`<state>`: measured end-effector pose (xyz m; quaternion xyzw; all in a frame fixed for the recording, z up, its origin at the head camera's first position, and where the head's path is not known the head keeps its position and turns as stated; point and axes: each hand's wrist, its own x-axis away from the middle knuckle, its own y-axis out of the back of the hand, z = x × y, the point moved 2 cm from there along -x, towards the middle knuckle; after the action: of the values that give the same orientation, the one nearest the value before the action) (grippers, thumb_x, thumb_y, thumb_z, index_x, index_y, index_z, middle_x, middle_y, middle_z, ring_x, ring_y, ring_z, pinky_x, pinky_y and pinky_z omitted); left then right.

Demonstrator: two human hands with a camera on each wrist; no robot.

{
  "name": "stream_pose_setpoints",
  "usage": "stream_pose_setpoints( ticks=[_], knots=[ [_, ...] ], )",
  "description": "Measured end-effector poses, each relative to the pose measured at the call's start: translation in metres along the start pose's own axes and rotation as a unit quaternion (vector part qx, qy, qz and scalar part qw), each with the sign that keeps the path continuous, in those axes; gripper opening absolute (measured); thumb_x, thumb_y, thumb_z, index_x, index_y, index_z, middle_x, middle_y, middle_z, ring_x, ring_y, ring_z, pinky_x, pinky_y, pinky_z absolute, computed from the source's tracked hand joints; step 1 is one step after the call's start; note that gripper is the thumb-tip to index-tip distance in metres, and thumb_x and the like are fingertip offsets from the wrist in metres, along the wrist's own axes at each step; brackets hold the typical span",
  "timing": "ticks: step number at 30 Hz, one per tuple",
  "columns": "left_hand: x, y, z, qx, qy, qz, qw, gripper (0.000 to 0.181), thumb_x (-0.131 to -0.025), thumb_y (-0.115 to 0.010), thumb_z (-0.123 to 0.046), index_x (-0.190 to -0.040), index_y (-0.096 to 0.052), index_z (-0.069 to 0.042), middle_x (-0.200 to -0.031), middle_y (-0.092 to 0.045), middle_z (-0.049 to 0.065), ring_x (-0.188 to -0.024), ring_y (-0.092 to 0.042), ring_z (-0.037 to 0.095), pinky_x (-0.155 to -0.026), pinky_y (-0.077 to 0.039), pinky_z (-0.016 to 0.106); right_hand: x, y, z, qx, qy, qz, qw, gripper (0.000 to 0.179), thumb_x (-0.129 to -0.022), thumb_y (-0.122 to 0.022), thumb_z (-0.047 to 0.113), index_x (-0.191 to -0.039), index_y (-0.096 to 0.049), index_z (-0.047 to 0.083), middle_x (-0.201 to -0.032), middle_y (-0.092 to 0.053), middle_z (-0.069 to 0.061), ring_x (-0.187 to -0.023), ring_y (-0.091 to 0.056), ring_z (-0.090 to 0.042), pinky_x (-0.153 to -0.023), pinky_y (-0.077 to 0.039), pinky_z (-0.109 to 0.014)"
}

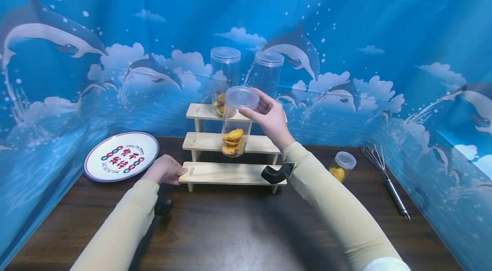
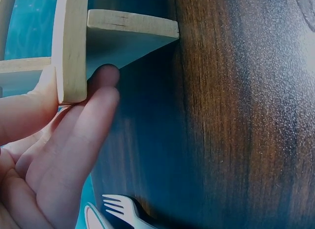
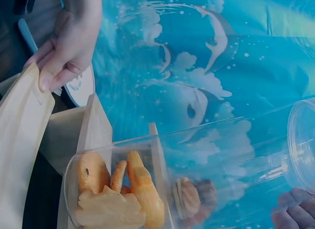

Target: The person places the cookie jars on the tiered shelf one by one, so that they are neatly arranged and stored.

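My left hand (image 1: 164,169) grips the left end of the lowest step of a three-step wooden display rack (image 1: 226,173). In the left wrist view, its thumb lies on one side of the board (image 2: 73,47) and its fingers on the other. Up near the lid, my right hand (image 1: 270,119) holds a tall clear plastic jar (image 1: 235,121) with yellow-brown food pieces at its bottom. That jar is in front of the middle step; whether it touches the step I cannot tell. On the top step stand two more tall lidded jars, the left one (image 1: 225,70) with food inside, the right one (image 1: 269,72) partly hidden.
A round white plate (image 1: 122,155) with red lettering is at the left of the dark wooden table (image 1: 230,228). A fork (image 2: 123,209) shows near the left hand. To the right are a small lidded jar (image 1: 343,164) of yellow pieces and a whisk (image 1: 384,177).
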<state>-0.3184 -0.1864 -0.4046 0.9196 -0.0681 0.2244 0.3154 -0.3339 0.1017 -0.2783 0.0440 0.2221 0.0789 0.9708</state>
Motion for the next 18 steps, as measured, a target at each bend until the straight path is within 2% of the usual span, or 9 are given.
stream_pose_setpoints(
  ticks=[8, 18],
  knots=[
    [-0.003, 0.001, 0.0, 0.003, 0.007, 0.001, 1.0, 0.031, -0.091, -0.063, -0.008, -0.111, -0.058, 0.015, -0.076, -0.065, 0.013, -0.063, -0.063, 0.016, -0.061, -0.058, 0.026, -0.01, -0.017, -0.004, -0.003, 0.004, 0.004, 1.0, 0.064, -0.082, -0.075, 0.022, -0.139, -0.047, 0.012, -0.133, -0.056, -0.01, -0.119, -0.057, -0.018, -0.096, -0.049, -0.029],
    [0.001, 0.001, 0.0, 0.005, 0.007, -0.001, 1.0, 0.031, -0.092, -0.062, -0.01, -0.11, -0.059, 0.015, -0.078, -0.065, 0.014, -0.064, -0.064, 0.016, -0.063, -0.058, 0.027, -0.023, -0.03, -0.006, 0.016, -0.025, -0.005, 0.9995, 0.068, -0.083, -0.074, 0.022, -0.142, -0.043, 0.011, -0.14, -0.05, -0.01, -0.126, -0.05, -0.017, -0.1, -0.045, -0.024]
  ],
)
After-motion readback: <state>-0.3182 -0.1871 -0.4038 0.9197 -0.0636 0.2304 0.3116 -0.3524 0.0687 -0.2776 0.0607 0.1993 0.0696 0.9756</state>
